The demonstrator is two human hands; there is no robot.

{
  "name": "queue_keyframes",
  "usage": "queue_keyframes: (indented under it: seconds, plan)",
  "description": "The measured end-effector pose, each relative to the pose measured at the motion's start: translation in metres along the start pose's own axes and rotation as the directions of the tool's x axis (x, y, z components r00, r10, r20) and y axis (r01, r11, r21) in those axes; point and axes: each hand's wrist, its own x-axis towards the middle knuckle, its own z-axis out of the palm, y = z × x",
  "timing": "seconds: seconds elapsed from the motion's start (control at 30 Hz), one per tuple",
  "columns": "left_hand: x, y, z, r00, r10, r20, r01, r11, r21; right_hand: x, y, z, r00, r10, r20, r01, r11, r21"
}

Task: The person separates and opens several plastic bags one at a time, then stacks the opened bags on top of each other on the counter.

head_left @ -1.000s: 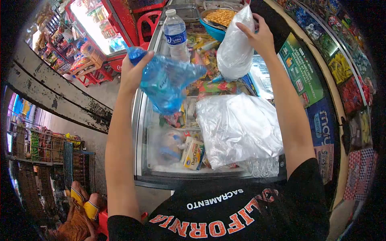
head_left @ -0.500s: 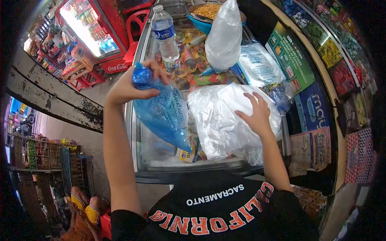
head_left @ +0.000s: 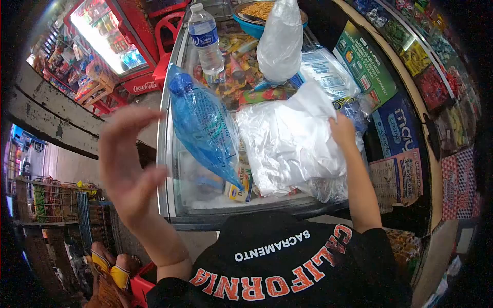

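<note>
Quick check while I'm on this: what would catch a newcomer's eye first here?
Probably the shiny white plastic bundle in the middle of the glass top, with the right hand gripping its right edge. Next comes the bright blue plastic bag just left of it, then the empty left hand, blurred and open in front of the glass top's left edge.

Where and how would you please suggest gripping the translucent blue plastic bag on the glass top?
I'd pinch the blue bag by its bunched, knot-like far end, coming from the left with the open left hand: that compact bulge looks easier to hold than the loose film, and the shiny white plastic stack crowds the right.
</note>
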Motion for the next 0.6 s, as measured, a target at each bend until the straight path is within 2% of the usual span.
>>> queue_keyframes:
  seconds: [0.03, 0.1, 0.17, 0.2, 0.23, 0.27, 0.3, 0.33, 0.37, 0.43, 0.47, 0.5, 0.57, 0.6]
  plan:
    - [-0.008, 0.006, -0.001, 0.995, 0.065, 0.081, -0.060, 0.996, -0.062, 0.002, 0.000, -0.009, 0.997, 0.073, -0.008, -0.073, 0.997, 0.013]
    - [-0.018, 0.014, 0.019, 0.980, 0.098, 0.173, -0.036, 0.943, -0.332, 0.005, 0.006, -0.026, 0.998, 0.041, -0.049, -0.038, 0.997, 0.062]
    - [-0.026, 0.026, 0.036, 0.904, -0.128, 0.408, 0.273, 0.907, -0.320, 0.009, 0.012, -0.042, 0.987, 0.088, -0.132, -0.056, 0.971, 0.232]
    - [-0.027, 0.027, 0.044, 0.807, -0.222, 0.547, 0.415, 0.872, -0.258, 0.008, 0.006, -0.056, 0.987, 0.086, -0.135, -0.052, 0.970, 0.235]
    - [-0.028, 0.026, 0.052, 0.678, -0.307, 0.668, 0.542, 0.822, -0.173, 0.004, -0.001, -0.076, 0.977, 0.118, -0.176, -0.048, 0.932, 0.359]
    - [-0.029, 0.022, 0.061, 0.679, -0.306, 0.668, 0.539, 0.825, -0.171, 0.001, -0.008, -0.093, 0.965, 0.156, -0.211, -0.038, 0.878, 0.477]
    - [-0.030, 0.016, 0.070, 0.620, -0.350, 0.702, 0.607, 0.781, -0.146, -0.001, -0.013, -0.107, 0.964, 0.157, -0.214, -0.037, 0.878, 0.478]
    - [-0.032, 0.011, 0.079, 0.555, -0.388, 0.736, 0.671, 0.732, -0.120, -0.004, -0.017, -0.118, 0.967, 0.159, -0.201, 0.000, 0.785, 0.619]
    - [-0.034, 0.007, 0.087, 0.553, -0.382, 0.740, 0.670, 0.732, -0.122, -0.007, -0.019, -0.127, 0.969, 0.160, -0.189, 0.034, 0.670, 0.742]
    - [-0.034, 0.002, 0.100, 0.548, -0.506, 0.666, 0.756, 0.640, -0.137, -0.012, -0.024, -0.136, 0.968, 0.142, -0.207, 0.064, 0.658, 0.750]
    - [-0.029, 0.003, 0.104, 0.470, -0.547, 0.692, 0.857, 0.470, -0.211, -0.015, -0.029, -0.137, 0.973, 0.169, -0.156, 0.017, 0.620, 0.784]
    - [-0.031, 0.002, 0.113, 0.469, -0.544, 0.696, 0.857, 0.470, -0.210, -0.018, -0.035, -0.136, 0.976, 0.193, -0.101, -0.030, 0.579, 0.815]
    - [-0.039, -0.006, 0.139, 0.665, -0.502, 0.552, 0.733, 0.581, -0.355, -0.024, -0.044, -0.117, 0.974, 0.177, -0.139, 0.021, 0.541, 0.841]
    - [-0.040, -0.011, 0.145, 0.704, -0.410, 0.580, 0.616, 0.760, -0.209, -0.027, -0.046, -0.103, 0.966, 0.224, -0.129, 0.005, 0.483, 0.876]
